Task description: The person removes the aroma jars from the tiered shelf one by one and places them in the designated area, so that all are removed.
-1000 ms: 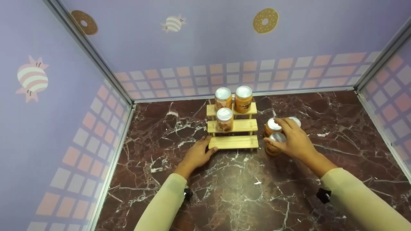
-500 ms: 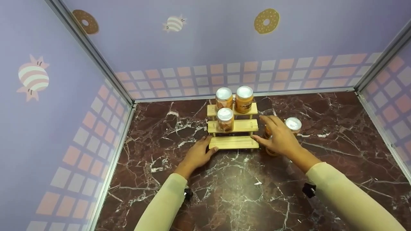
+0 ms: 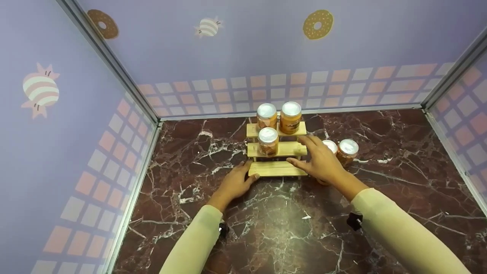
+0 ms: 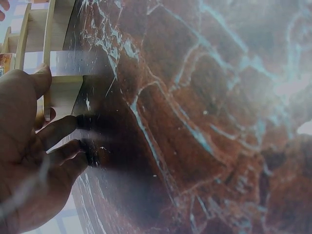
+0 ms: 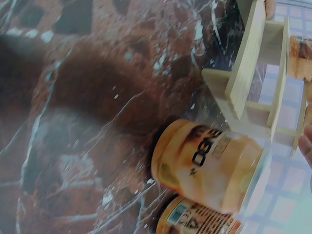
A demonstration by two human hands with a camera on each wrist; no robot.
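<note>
The right hand (image 3: pixel 323 161) has moved from the cans (image 3: pixel 347 149) right of the rack (image 3: pixel 277 169) to its right end, fingers apart and seemingly holding nothing, while the left hand (image 3: pixel 234 183) grips its left end, so no new can seems added.

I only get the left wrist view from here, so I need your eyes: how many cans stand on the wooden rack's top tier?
Observer: Two orange cans stand on the top tier.
Operator: Anything on the table past the right end of the wooden rack?
Observer: Yes, silver-topped cans stand there.
Operator: Is the right hand holding a can?
Observer: The head view shows no can between its thumb and fingers.
</note>
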